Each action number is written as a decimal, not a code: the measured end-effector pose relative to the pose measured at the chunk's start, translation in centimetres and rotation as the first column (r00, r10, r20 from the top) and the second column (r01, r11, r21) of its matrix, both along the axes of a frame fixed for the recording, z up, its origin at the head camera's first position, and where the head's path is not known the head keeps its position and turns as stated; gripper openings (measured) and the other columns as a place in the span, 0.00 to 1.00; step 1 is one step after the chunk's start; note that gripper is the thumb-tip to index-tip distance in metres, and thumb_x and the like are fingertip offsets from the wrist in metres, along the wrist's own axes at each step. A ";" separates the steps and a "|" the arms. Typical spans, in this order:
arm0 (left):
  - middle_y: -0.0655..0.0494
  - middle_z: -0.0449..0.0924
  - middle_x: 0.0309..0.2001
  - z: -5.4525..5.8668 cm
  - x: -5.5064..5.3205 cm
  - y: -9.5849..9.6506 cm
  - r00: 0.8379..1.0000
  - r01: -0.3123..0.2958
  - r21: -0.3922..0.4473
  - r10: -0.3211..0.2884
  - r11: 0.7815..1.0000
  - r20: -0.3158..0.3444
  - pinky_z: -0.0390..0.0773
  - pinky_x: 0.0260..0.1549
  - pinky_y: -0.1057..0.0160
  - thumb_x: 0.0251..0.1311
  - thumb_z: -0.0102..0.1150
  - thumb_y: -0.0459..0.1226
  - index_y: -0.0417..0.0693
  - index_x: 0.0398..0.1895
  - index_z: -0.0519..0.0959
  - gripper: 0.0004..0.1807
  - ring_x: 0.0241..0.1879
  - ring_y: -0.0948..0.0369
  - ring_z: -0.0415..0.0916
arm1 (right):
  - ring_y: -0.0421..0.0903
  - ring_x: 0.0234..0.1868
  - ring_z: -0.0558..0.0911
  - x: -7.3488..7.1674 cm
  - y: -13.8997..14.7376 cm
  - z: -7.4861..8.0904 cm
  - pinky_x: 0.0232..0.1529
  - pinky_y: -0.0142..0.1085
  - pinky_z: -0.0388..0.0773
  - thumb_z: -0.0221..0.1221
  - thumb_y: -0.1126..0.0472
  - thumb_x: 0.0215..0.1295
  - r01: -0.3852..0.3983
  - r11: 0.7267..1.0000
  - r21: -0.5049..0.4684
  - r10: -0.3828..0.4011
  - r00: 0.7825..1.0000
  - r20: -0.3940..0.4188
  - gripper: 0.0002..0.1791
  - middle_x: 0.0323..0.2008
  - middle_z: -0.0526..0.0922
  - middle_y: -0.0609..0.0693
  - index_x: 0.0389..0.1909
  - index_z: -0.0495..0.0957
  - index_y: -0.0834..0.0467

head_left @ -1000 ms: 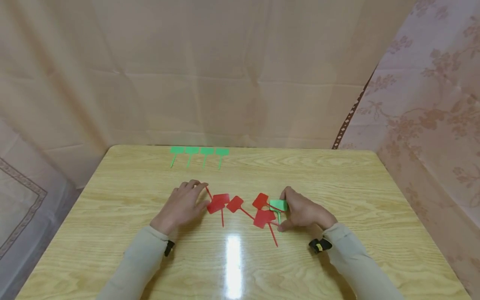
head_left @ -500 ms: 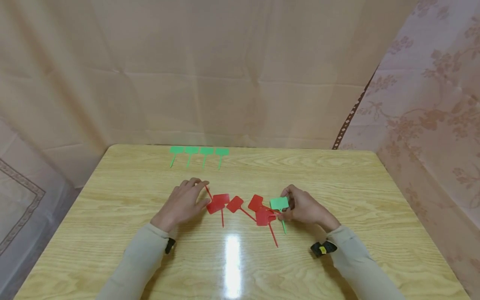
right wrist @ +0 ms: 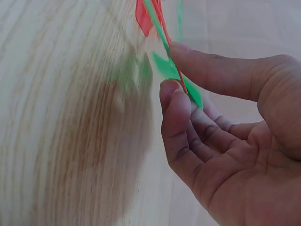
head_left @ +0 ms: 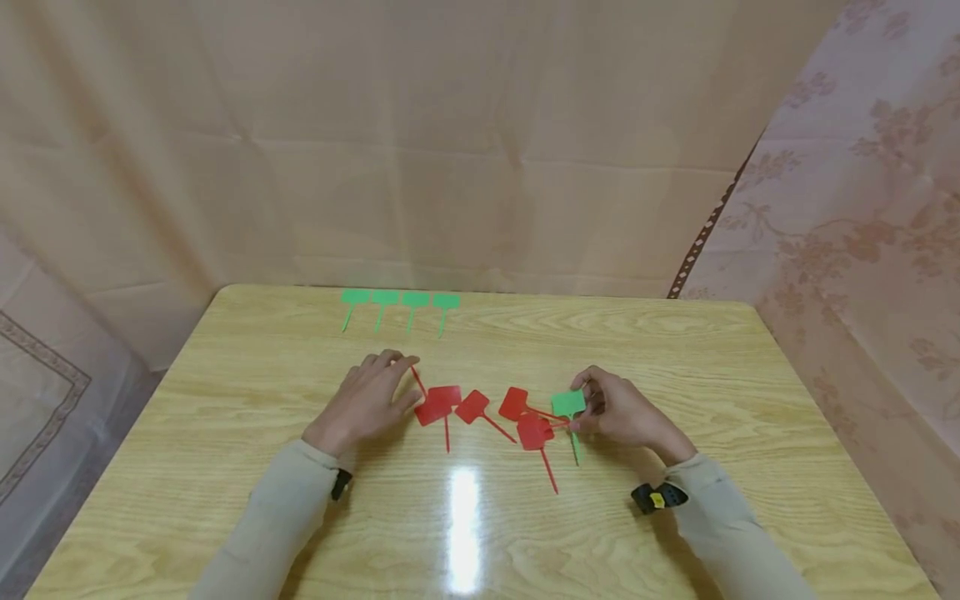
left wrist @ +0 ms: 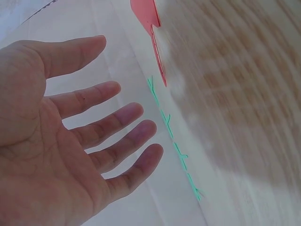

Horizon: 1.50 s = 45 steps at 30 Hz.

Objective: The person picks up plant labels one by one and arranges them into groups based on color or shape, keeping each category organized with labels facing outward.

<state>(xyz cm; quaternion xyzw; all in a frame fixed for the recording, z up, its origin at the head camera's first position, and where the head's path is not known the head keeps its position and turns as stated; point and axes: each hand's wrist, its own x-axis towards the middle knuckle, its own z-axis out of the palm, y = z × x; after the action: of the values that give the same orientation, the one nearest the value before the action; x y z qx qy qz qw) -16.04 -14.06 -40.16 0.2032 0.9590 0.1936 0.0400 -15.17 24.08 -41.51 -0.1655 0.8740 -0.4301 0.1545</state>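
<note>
Right hand (head_left: 624, 414): shifted right; thumb and fingertips, spread a second ago, now close in a pinch.
Flat green rectangular plastic tag (head_left: 568, 403): moved right with it; red stem formerly crossing its plate now meets the near edge.
Flat red square plastic tag (head_left: 513, 404), far side: slightly farther left.

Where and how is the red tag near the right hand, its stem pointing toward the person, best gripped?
I'd probably take the red tag by the free end of its stem, from the person's side, pinched across its width: the plate overlaps a second red tag, while the stem juts alone over the table.
</note>
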 end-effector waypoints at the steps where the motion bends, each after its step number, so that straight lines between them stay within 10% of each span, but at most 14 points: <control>1: 0.37 0.72 0.64 0.0 -0.1 0.0 1.000 -0.002 -0.001 0.002 1.000 0.003 0.71 0.56 0.37 0.69 0.63 0.44 0.39 0.69 0.72 0.30 0.61 0.39 0.69 | 0.46 0.32 0.80 0.0 0.0 0.0 0.30 0.33 0.78 0.71 0.73 0.58 -0.002 1.000 -0.006 0.002 1.000 -0.002 0.24 0.34 0.79 0.54 0.52 0.70 0.70; 14: 0.38 0.72 0.63 0.1 -0.7 0.3 1.000 0.007 0.004 -0.007 1.000 -0.005 0.71 0.56 0.38 0.69 0.62 0.44 0.40 0.68 0.73 0.29 0.61 0.39 0.69 | 0.45 0.33 0.80 0.0 -0.2 -0.6 0.35 0.34 0.78 0.66 0.68 0.66 0.122 0.992 0.044 -0.116 0.986 -0.116 0.05 0.32 0.81 0.50 0.40 0.80 0.62; 33: 0.40 0.72 0.64 -0.2 -1.3 0.8 1.000 0.021 0.031 -0.022 0.999 0.010 0.70 0.57 0.38 0.69 0.61 0.44 0.40 0.69 0.72 0.29 0.62 0.41 0.69 | 0.44 0.26 0.79 -1.2 -0.2 1.4 0.30 0.38 0.76 0.65 0.72 0.64 0.270 0.958 0.101 -0.224 0.917 -0.329 0.08 0.27 0.82 0.52 0.42 0.80 0.64; 45: 0.40 0.71 0.64 -0.8 -1.6 0.8 1.000 0.008 0.053 -0.009 0.999 0.028 0.69 0.60 0.37 0.70 0.61 0.43 0.39 0.69 0.72 0.29 0.62 0.41 0.69 | 0.56 0.35 0.85 -6.6 -5.3 1.1 0.35 0.41 0.84 0.64 0.70 0.67 0.252 0.965 -0.080 -0.259 0.960 -0.109 0.10 0.36 0.84 0.60 0.48 0.79 0.66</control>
<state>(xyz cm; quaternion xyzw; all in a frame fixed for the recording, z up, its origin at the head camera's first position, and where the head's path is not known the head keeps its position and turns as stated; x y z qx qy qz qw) -17.68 -13.22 -40.99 0.2054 0.9521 0.2214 0.0488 -21.80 18.80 -40.42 -0.0813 0.8812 -0.4640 0.0402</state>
